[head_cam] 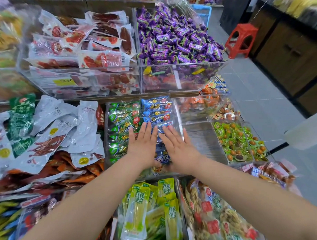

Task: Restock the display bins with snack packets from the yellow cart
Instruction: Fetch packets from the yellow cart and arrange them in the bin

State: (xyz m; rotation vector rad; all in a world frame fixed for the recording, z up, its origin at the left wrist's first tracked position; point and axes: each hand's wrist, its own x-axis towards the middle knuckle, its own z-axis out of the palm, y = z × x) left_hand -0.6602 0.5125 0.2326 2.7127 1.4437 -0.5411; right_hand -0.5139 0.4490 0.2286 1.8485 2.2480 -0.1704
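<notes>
**A:** Hands, state?

**B:** Left hand (143,146) is flat, palm down, with the fingers straight and a little spread. It grasps nothing. Right hand (178,149) is the same: flat, fingers straight, nothing gripped. The two lie side by side, close together.

**A:** Resting on what?

**B:** Both are on the stock in the clear acrylic display bin (105,136) on the middle tier. The left hand lies across the seam between the glossy green snack packets (122,116) and the glossy blue snack packets (156,107). The right hand lies on the blue row, its fingertips near the bin's right wall. Pressing or merely resting: cannot tell.

**A:** How do the packets lie?

**B:** In two rows inside the bin, green on the left and blue on the right. More blue packets show between the wrists.

**A:** Neighbours?

**B:** Just to the right is a compartment with a shiny silver floor (202,139), and beyond it are round snacks in green wrappers (236,142). To the left is a heap of grey-white foil pouches (51,123). The upper tier holds purple wrapped candies (175,37) and clear vacuum packs with red contents (95,45). Nearest the camera are long yellow-green packets (138,209). A red plastic stool (241,38) stands on the grey tiles at far right.
</notes>
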